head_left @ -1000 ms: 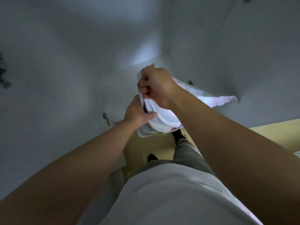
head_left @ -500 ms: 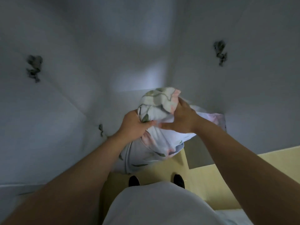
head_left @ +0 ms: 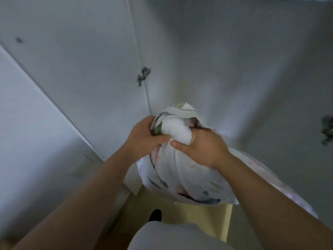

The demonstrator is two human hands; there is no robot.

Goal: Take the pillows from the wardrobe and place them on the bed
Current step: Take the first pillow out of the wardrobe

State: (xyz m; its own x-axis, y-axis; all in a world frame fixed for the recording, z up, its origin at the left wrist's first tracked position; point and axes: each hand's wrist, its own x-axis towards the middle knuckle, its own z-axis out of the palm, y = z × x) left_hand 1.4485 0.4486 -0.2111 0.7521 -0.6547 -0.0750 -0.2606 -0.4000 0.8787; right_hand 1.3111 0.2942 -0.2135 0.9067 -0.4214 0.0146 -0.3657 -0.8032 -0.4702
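A white pillow [head_left: 182, 170] with a faded floral print hangs in front of me, bunched at its top end. My left hand [head_left: 144, 139] grips the bunched fabric from the left. My right hand [head_left: 201, 147] grips the same top end from the right, thumb pressed into the cloth. The pillow's lower part hangs down over the yellow floor and partly behind my right forearm. White wardrobe doors [head_left: 86, 73] stand closed behind it. The bed is out of view.
A dark metal handle [head_left: 143, 75] sits on the wardrobe door seam, and another dark handle [head_left: 327, 130] shows at the right edge. Yellow floor [head_left: 198, 219] lies below, with my dark shoe [head_left: 155, 214] on it. A white panel slants at the left.
The pillow has come further out and down, now hanging larger in front of me. The view has swung, so the door handles sit elsewhere. Both hands keep hold of the bunched top.
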